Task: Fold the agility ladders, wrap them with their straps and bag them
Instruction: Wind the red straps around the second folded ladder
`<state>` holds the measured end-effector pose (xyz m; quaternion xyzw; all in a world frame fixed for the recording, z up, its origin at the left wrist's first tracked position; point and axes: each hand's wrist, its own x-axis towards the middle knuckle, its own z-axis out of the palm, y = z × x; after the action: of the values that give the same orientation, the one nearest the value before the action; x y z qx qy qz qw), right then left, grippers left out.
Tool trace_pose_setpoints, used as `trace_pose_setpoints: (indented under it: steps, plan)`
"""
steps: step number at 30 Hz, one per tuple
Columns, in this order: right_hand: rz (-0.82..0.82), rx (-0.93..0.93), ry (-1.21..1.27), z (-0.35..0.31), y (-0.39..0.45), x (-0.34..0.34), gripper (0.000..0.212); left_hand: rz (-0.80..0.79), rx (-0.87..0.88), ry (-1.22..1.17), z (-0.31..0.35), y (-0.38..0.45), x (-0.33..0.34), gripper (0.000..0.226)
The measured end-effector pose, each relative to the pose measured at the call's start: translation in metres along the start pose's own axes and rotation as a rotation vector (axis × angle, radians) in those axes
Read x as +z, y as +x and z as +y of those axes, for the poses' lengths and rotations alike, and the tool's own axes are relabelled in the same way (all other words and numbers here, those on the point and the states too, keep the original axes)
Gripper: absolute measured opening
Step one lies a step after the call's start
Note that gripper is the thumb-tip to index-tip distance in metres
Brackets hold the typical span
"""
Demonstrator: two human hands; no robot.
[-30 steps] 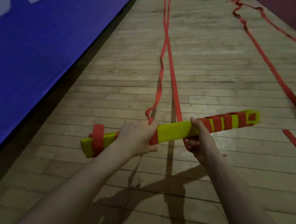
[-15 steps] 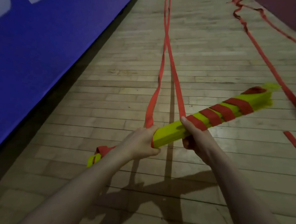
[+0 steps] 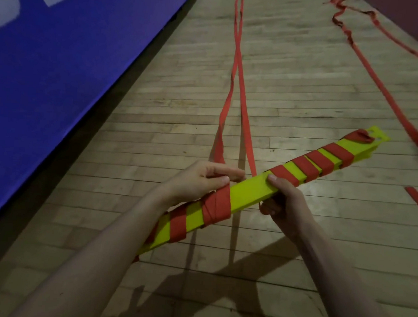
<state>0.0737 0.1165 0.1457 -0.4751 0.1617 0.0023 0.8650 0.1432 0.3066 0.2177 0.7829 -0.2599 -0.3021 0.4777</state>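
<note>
Yellow rung bundle [image 3: 255, 190], red-strap-wrapped

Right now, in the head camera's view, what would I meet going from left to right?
Blue wall mat → left hand → right hand → strap-wrapped far end of the yellow rung bundle → loose red strap on the floor.

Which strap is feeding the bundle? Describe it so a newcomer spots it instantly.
Start at the blue wall mat and look right across the wooden floor. Two red straps run up the middle. Unlike the loose strap lying farther right, these reach the held yellow bundle.
</note>
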Motion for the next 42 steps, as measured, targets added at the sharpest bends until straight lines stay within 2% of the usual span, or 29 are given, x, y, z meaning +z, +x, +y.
trace_pose_setpoints:
  steps: [2,5,8,9,11,13,16,17,18,20,23,24,26,28,30,32,34,36,39,40,42]
  plan:
    - [-0.017,-0.024,0.008,0.002,-0.001,0.000,0.020,0.001,-0.022,0.039,-0.001,0.005,0.004,0.034]
    - [-0.033,-0.064,0.022,-0.001,0.002,-0.003,0.019,-0.007,-0.162,-0.048,-0.006,0.007,0.004,0.031]
    - [-0.039,-0.071,0.021,-0.002,0.002,-0.002,0.020,-0.262,-0.353,-0.118,-0.006,0.001,0.005,0.043]
    - [-0.041,-0.064,0.024,-0.003,0.002,-0.002,0.023,-0.324,-0.358,-0.121,-0.005,0.000,0.007,0.046]
    - [-0.049,-0.019,-0.024,-0.007,0.004,-0.001,0.032,-0.271,-0.308,-0.058,-0.004,-0.002,0.012,0.053]
    - [0.001,0.071,-0.206,-0.015,0.006,0.003,0.042,-0.094,-0.218,0.263,-0.004,0.000,0.019,0.057]
    - [0.154,0.161,-0.379,-0.013,0.005,0.010,0.049,0.205,-0.024,1.071,-0.010,-0.002,0.037,0.060]
    - [0.171,0.160,-0.376,-0.010,0.004,0.011,0.052,0.261,0.043,1.200,-0.012,-0.002,0.044,0.059]
    - [0.172,0.143,-0.343,-0.008,0.002,0.011,0.051,0.278,0.082,1.227,-0.014,-0.002,0.047,0.059]
    - [0.146,0.047,-0.239,-0.004,-0.003,0.009,0.039,0.183,0.015,1.055,-0.013,0.000,0.043,0.064]
    - [0.112,-0.065,-0.132,0.000,-0.005,0.013,0.022,-0.104,-0.287,0.499,-0.003,0.010,0.026,0.060]
    - [0.086,-0.071,-0.102,-0.001,-0.005,0.016,0.019,-0.143,-0.331,0.356,-0.002,0.013,0.022,0.054]
    - [0.030,-0.070,-0.136,-0.005,-0.004,0.021,0.017,-0.092,-0.301,0.246,-0.006,0.015,0.021,0.046]
    - [0.035,-0.023,-0.303,-0.016,-0.004,0.022,0.021,0.091,-0.233,0.342,-0.008,0.012,0.027,0.044]
    - [0.104,0.044,-0.457,-0.022,-0.003,0.023,0.031,0.300,-0.154,0.726,-0.006,0.009,0.038,0.049]
    - [0.174,0.065,-0.423,-0.016,-0.002,0.024,0.036,0.456,-0.036,1.085,-0.006,0.005,0.053,0.054]
    - [0.214,0.049,-0.293,-0.009,-0.001,0.023,0.034,0.449,0.019,1.178,-0.006,0.007,0.058,0.061]
    - [0.225,-0.006,-0.216,-0.003,-0.003,0.019,0.030,0.274,-0.082,0.949,-0.008,0.012,0.048,0.069]
    - [0.175,-0.075,-0.164,-0.001,-0.003,0.013,0.032,-0.093,-0.345,0.398,-0.001,0.016,0.024,0.052]
    - [0.125,-0.086,-0.170,-0.003,-0.003,0.013,0.033,-0.140,-0.377,0.260,-0.003,0.015,0.021,0.044]
    - [0.049,-0.072,-0.249,-0.010,-0.002,0.014,0.033,-0.058,-0.296,0.161,-0.012,0.012,0.023,0.026]
